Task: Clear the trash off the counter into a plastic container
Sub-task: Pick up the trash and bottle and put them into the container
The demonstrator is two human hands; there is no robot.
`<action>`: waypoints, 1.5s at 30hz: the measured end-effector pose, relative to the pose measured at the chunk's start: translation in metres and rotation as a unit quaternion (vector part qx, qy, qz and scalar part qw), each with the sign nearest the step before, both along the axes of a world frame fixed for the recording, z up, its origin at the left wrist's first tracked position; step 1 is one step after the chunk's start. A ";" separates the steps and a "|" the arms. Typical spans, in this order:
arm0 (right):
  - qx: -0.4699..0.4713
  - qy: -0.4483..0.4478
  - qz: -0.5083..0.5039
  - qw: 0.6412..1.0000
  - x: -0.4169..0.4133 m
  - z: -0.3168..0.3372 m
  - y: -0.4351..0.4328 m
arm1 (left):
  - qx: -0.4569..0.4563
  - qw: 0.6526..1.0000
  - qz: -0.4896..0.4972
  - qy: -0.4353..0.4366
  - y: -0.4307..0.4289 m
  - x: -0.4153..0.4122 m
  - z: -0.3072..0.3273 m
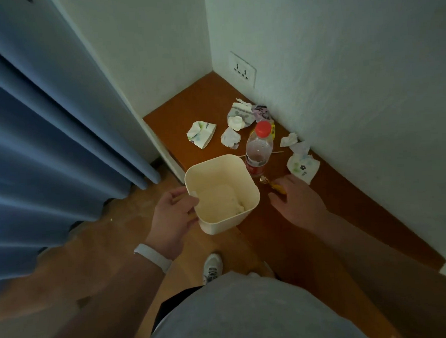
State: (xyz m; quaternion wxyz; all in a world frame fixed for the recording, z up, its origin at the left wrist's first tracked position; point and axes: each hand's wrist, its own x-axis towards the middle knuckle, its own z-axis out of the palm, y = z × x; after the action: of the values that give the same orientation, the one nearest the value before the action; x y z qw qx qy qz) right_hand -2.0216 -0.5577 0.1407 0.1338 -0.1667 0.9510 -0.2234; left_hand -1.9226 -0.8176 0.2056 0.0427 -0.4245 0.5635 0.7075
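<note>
Clearing at an early stage: left hand (pixel 172 216) fingers curl round the plastic container (pixel 220 225), already holding pale waste, right hand (pixel 299 203) fingertips meet a yellow wrapper (pixel 276 188), pinch unclear; beyond them bottle (pixel 258 148) and crumpled papers (pixel 201 133) remain on the counter (pixel 336 201).

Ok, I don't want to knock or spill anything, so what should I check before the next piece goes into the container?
1. Container held steady: ok, the left hand grips its rim.
2. Room inside: ok, only some pale stuff lies at the bottom.
3. Right hand has the yellow wrapper: cannot tell, the fingers are at it but the grip is hidden.
4. Bottle clear of the reach: not ok, it stands upright close by and might tip.
5. Bottle capped: ok, the red cap is on.
6. Counter cleared: not ok, crumpled papers remain.
</note>
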 end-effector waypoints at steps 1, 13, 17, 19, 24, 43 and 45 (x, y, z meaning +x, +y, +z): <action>0.034 -0.009 0.007 0.999 -0.004 -0.008 0.002 | 0.002 1.000 0.006 0.002 -0.001 0.002 0.002; 0.148 -0.005 0.054 0.987 -0.025 -0.051 0.002 | -0.019 0.998 0.052 -0.010 0.002 0.011 0.002; 0.157 -0.027 0.054 0.986 -0.020 -0.048 0.005 | -0.017 0.999 0.037 -0.009 0.006 0.008 0.000; 0.142 -0.026 0.042 0.989 -0.015 -0.042 0.006 | -0.018 0.999 0.030 -0.004 0.007 0.005 0.002; 0.079 0.000 -0.017 0.997 -0.005 -0.007 -0.003 | -0.017 1.000 0.011 0.003 0.003 0.001 0.004; -0.138 0.033 -0.037 0.989 0.026 0.084 -0.053 | -0.006 0.998 -0.061 -0.014 -0.005 -0.017 -0.005; -0.141 0.018 -0.032 0.989 0.025 0.084 -0.055 | -0.012 0.998 -0.063 -0.015 -0.006 -0.020 -0.005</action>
State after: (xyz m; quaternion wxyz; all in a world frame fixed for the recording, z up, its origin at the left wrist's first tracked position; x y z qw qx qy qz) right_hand -1.9963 -0.6128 0.2243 0.0845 -0.1578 0.9170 -0.3566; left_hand -1.9428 -0.8241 0.2002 0.0906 -0.3989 0.5966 0.6905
